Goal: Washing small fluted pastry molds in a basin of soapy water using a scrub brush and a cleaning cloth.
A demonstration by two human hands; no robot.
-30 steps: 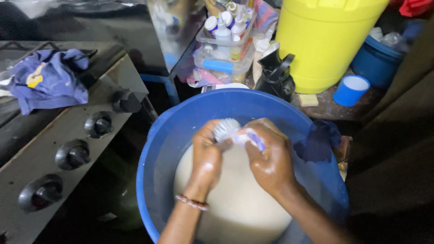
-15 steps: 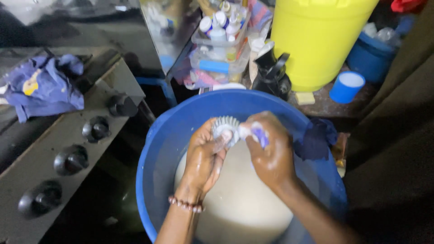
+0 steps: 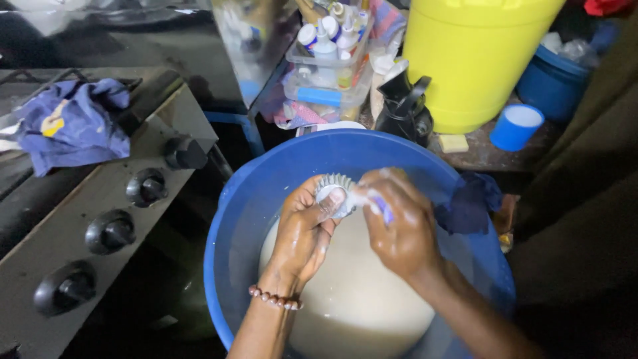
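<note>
Cramped kitchen floor: over the blue basin [image 3: 252, 219] of cloudy water, my left hand [image 3: 302, 233] grips a soapy fluted mould [image 3: 332, 193]; right hand [image 3: 399, 229] clenches a scrubber [image 3: 385, 211], washing seemingly midway.

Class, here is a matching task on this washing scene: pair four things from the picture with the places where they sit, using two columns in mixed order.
Things:
1. small fluted metal mould
2. crumpled blue cloth
3. big yellow plastic drum
4. bead bracelet

Places:
A. behind the round blue plastic basin, at top right
B. on the left wrist
C. on top of the grey stove with black knobs
D. between the left hand and right hand, over milky water

Pairs: 1-D, 2-C, 3-A, 4-B
</note>
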